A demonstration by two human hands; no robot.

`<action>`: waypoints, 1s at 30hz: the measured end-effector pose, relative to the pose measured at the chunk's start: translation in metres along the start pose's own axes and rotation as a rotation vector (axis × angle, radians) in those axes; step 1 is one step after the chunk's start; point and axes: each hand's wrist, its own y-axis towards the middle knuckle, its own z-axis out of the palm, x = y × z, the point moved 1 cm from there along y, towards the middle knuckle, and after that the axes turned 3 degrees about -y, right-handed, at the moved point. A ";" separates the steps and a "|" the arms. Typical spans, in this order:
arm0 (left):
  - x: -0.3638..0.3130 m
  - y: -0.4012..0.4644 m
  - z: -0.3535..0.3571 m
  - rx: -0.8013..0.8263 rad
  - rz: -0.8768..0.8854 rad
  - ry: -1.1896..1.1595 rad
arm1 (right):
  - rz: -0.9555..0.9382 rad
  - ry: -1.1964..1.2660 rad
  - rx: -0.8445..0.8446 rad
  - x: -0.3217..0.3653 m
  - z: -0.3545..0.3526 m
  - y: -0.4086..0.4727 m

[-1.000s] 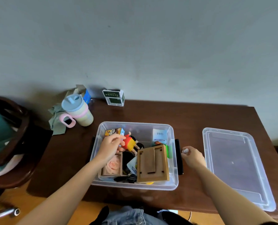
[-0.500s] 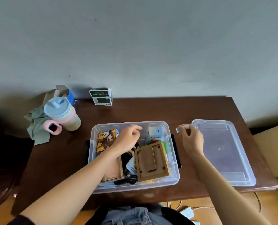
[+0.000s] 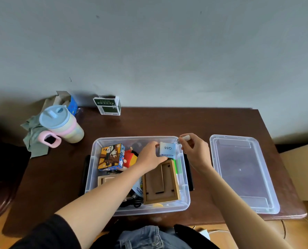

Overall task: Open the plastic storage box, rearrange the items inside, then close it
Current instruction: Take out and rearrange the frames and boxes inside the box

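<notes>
The clear plastic storage box (image 3: 94, 169) stands open on the brown table, its lid (image 3: 239, 169) lying flat to the right. Inside are a picture cube (image 3: 111, 157), a red and yellow doll (image 3: 130, 159), a wooden frame (image 3: 160, 184) and a small framed piece (image 3: 104, 180) at the front left. My left hand (image 3: 150, 157) reaches into the box and grips a pale blue "Q88" carton (image 3: 167, 149) at the back right corner. My right hand (image 3: 194, 150) hovers over the box's right rim, pinching a small white object (image 3: 184, 137).
A lidded cup with a pink handle (image 3: 59, 124) lies on a grey-green cloth (image 3: 33, 139) at the back left. A green and white carton (image 3: 107, 106) stands by the wall. A cardboard box (image 3: 302, 169) sits beyond the table's right edge.
My left hand moved right across the box and took hold of the blue carton. My right hand shifted slightly toward the box's back right corner, still pinching the small white object.
</notes>
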 end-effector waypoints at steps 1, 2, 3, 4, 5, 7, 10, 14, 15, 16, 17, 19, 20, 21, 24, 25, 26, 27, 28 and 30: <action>0.000 0.000 0.004 -0.024 0.000 0.006 | -0.006 0.007 0.002 -0.001 -0.001 0.000; 0.000 0.000 0.006 -0.044 0.002 0.014 | -0.011 0.012 0.005 -0.002 -0.001 0.000; 0.000 0.000 0.008 -0.060 0.004 0.017 | -0.016 0.013 0.007 -0.002 -0.002 0.000; 0.001 -0.001 0.009 -0.072 0.010 0.020 | -0.019 0.015 0.008 -0.003 -0.002 -0.001; 0.001 -0.001 0.009 -0.080 0.021 0.024 | -0.020 0.019 0.009 -0.004 -0.002 -0.001; 0.002 -0.003 0.007 -0.094 0.059 0.042 | -0.017 0.033 0.015 -0.004 -0.002 0.000; 0.005 -0.007 -0.004 -0.098 0.146 0.056 | -0.025 0.063 0.022 -0.003 -0.001 0.001; 0.017 -0.016 -0.031 -0.136 0.203 0.098 | -0.048 0.069 0.034 0.000 0.003 0.003; 0.022 -0.019 -0.038 -0.149 0.201 0.118 | -0.045 0.070 0.039 0.000 0.004 0.004; 0.028 -0.022 -0.046 -0.168 0.185 0.130 | -0.040 0.069 0.045 0.001 0.006 0.005; 0.033 -0.026 -0.053 -0.188 0.162 0.135 | -0.038 0.067 0.052 0.001 0.008 0.005; 0.044 -0.032 -0.064 -0.203 0.127 0.149 | -0.049 0.053 0.069 0.003 0.012 0.005; 0.047 -0.034 -0.067 -0.196 0.126 0.164 | -0.060 0.034 0.076 0.005 0.013 0.005; 0.049 -0.036 -0.069 -0.188 0.140 0.182 | -0.073 0.007 0.082 0.006 0.015 0.005; 0.048 -0.036 -0.068 -0.126 0.207 0.247 | -0.098 -0.100 0.123 0.010 0.019 0.004; 0.046 -0.035 -0.065 -0.093 0.219 0.266 | -0.097 -0.139 0.147 0.011 0.020 0.004; 0.045 -0.034 -0.063 -0.066 0.224 0.278 | -0.096 -0.186 0.172 0.013 0.021 0.004; 0.044 -0.034 -0.061 -0.052 0.224 0.283 | -0.099 -0.243 0.197 0.015 0.022 0.005; 0.043 -0.033 -0.060 -0.051 0.224 0.285 | -0.105 -0.305 0.225 0.017 0.023 0.005; 0.039 -0.031 -0.061 -0.072 0.228 0.308 | -0.107 -0.445 0.292 0.021 0.027 0.007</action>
